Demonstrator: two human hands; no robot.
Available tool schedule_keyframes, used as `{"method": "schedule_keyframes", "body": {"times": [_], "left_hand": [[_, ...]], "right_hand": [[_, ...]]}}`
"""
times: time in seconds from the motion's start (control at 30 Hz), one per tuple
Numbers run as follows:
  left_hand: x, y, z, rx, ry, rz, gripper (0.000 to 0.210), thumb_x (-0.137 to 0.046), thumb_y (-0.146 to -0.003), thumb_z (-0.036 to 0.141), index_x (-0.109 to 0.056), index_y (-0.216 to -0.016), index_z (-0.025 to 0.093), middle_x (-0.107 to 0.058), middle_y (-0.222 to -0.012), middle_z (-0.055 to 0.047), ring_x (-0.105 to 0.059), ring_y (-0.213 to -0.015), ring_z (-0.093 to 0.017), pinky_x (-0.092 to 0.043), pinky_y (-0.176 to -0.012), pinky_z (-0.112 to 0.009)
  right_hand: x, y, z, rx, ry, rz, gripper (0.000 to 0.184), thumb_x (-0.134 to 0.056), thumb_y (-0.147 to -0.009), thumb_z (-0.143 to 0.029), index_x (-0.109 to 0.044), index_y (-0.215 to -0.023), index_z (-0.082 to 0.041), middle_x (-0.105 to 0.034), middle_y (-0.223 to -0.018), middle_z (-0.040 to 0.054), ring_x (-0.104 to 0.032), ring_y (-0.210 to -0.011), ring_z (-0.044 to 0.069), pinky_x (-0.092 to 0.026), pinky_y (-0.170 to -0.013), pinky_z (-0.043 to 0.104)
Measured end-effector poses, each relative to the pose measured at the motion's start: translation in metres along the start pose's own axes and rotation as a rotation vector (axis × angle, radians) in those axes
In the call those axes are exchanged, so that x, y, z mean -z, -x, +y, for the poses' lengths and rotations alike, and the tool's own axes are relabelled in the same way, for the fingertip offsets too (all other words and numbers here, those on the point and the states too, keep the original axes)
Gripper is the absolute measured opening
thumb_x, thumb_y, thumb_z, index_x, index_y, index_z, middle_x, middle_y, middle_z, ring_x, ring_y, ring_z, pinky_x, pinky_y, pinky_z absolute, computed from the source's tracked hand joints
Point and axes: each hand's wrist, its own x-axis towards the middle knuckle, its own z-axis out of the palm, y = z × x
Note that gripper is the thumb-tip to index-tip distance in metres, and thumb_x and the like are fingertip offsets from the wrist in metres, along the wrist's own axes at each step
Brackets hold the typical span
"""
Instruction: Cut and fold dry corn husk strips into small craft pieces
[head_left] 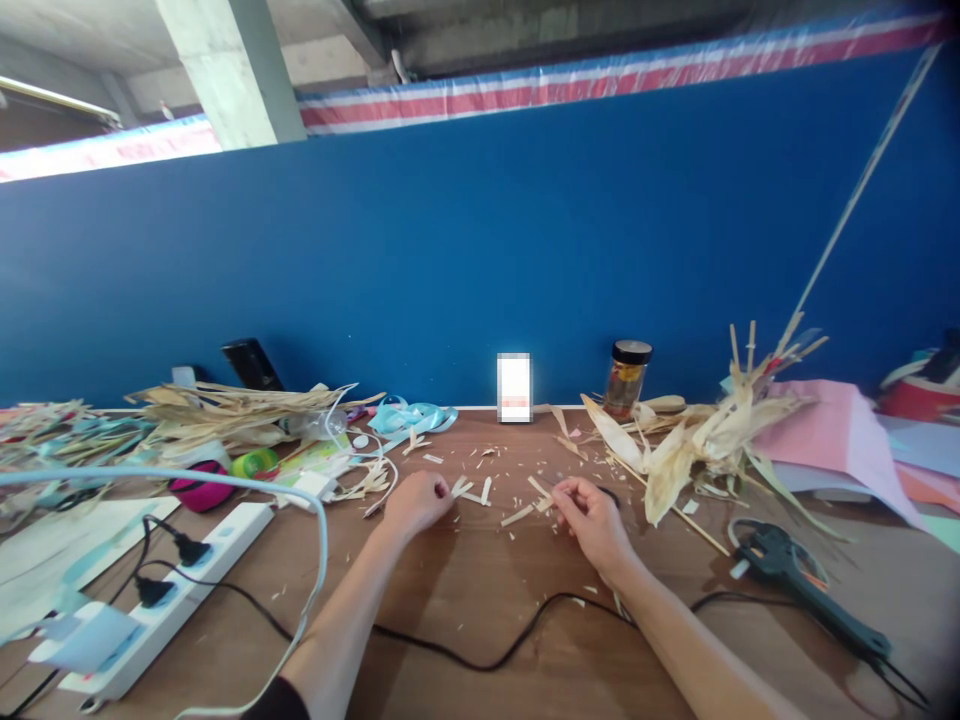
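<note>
My left hand [421, 502] is closed, its fingertips pinching a small bunch of pale corn husk strips [460, 488] above the brown table. Across from it, my right hand [592, 518] is closed in a pinch too. A narrow corn husk strip [538, 487] meets its fingertips and appears held there. Between the hands lie short cut strips [517, 515] and many tiny scraps. Behind the right hand's knuckles a dark curved thing [610, 495] shows in part; its kind is hidden.
A white power strip [202, 580] with plugs and cables lies left. Dried husks [232, 410], blue ribbon [409, 415] and a lidded jar [627, 380] line the back. More husks [690, 455], pink paper [825, 430] and a dark glue gun [810, 585] are right. A black cable [480, 665] crosses the front.
</note>
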Motion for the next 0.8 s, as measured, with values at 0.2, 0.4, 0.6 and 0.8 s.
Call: {"method": "schedule_keyframes", "body": {"times": [0.2, 0.4, 0.6, 0.8], "left_hand": [[-0.003, -0.005, 0.002, -0.001, -0.023, -0.024, 0.022, -0.061, -0.059, 0.028, -0.064, -0.080, 0.023, -0.067, -0.073, -0.001, -0.059, -0.067, -0.016, -0.036, -0.055, -0.022], [-0.008, -0.008, 0.002, -0.018, 0.003, -0.054, 0.008, -0.059, -0.063, 0.024, -0.064, -0.064, 0.019, -0.067, -0.068, -0.002, -0.058, -0.064, -0.014, -0.037, -0.057, -0.021], [-0.012, -0.006, -0.004, 0.018, 0.016, -0.004, 0.015, -0.054, -0.069, 0.027, -0.064, -0.072, 0.017, -0.066, -0.070, -0.004, -0.058, -0.064, -0.015, -0.037, -0.056, -0.021], [-0.008, -0.002, 0.000, 0.007, 0.022, 0.030, 0.019, -0.049, -0.074, 0.029, -0.064, -0.078, 0.019, -0.067, -0.075, -0.003, -0.059, -0.069, -0.014, -0.037, -0.059, -0.021]], "right_hand": [[0.000, 0.000, 0.001, 0.003, 0.002, 0.009, 0.027, -0.053, -0.071, -0.042, -0.053, -0.075, -0.016, -0.055, -0.056, 0.0001, -0.044, -0.043, 0.009, -0.034, -0.038, 0.018], [0.001, 0.001, -0.001, -0.010, -0.002, -0.002, 0.024, -0.054, -0.071, -0.040, -0.053, -0.074, -0.017, -0.055, -0.056, -0.0004, -0.047, -0.045, 0.010, -0.035, -0.039, 0.018], [0.000, 0.000, 0.000, -0.032, -0.026, 0.009, 0.027, -0.055, -0.069, -0.044, -0.054, -0.073, -0.017, -0.053, -0.052, -0.0029, -0.046, -0.044, 0.010, -0.034, -0.039, 0.018], [0.001, 0.001, -0.002, -0.023, 0.010, -0.017, 0.027, -0.053, -0.071, -0.042, -0.056, -0.078, -0.016, -0.053, -0.052, -0.0025, -0.045, -0.043, 0.009, -0.035, -0.042, 0.019]]}}
